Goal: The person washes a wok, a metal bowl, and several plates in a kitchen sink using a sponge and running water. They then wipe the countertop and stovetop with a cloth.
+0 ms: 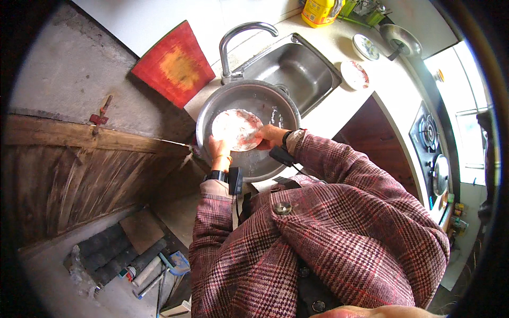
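A large round metal basin [248, 171] rests at the edge of the counter, over the near left part of the steel sink [300, 65]. Within the basin, a white plate with reddish patterns [237, 129] is gripped at its lower left by my left hand [220, 149]. My right hand [273, 136] holds the same plate at its right rim. Some water shows in the basin. A curved chrome faucet [225, 47] stands just behind the basin.
Right of the sink are a patterned plate [354, 75], a patterned bowl [366, 47] and a metal pan [411, 39]. A yellow jug [318, 14] stands at the back. A red board [175, 65] leans left of the faucet. The gas stove [421, 123] is far right.
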Tool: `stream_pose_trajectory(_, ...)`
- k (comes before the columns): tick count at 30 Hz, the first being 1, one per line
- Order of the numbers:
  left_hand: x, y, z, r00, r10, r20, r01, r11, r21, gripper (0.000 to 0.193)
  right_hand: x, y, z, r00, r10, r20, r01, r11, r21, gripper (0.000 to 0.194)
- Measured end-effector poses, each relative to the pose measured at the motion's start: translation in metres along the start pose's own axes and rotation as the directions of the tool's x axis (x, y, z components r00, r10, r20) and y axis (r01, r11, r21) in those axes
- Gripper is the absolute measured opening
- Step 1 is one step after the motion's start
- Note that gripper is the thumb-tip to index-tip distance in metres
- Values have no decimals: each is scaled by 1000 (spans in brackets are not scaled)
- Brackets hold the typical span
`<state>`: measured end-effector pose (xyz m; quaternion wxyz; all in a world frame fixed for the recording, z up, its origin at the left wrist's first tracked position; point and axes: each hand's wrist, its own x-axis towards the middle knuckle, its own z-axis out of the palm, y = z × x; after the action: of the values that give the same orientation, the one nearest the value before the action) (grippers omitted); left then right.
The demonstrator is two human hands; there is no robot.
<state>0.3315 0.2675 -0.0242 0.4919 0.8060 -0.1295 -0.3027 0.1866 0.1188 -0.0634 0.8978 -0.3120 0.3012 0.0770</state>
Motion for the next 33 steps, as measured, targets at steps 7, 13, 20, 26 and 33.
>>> stream_pose_trajectory(7, 15, -18, 17, 873, -349, 340, 431, 878, -206, 29, -5, -37, -18, 975, -4, -222, -95, 897, -432, 18)
stream_pose_trajectory(13, 18, -15, 26, 831, -340, 440, 498, 807, -318, 28, -42, -73, 37, 830, -553, -75, 134, 328, -935, 25)
stream_pose_trajectory(20, 28, -19, 40, 948, -154, 280, 307, 680, -666, 30, -90, -104, 79, 585, -697, 415, 252, -330, -909, 39)
stream_pose_trajectory(26, 24, -24, 36, 981, 178, -77, -174, 633, -754, 35, -118, -122, 72, 392, -716, 578, 367, -454, -812, 49)
stream_pose_trajectory(33, -25, 49, 46, 741, 661, -118, -600, 730, 326, 34, -133, -143, 13, 296, -846, 442, 448, -286, -847, 45)
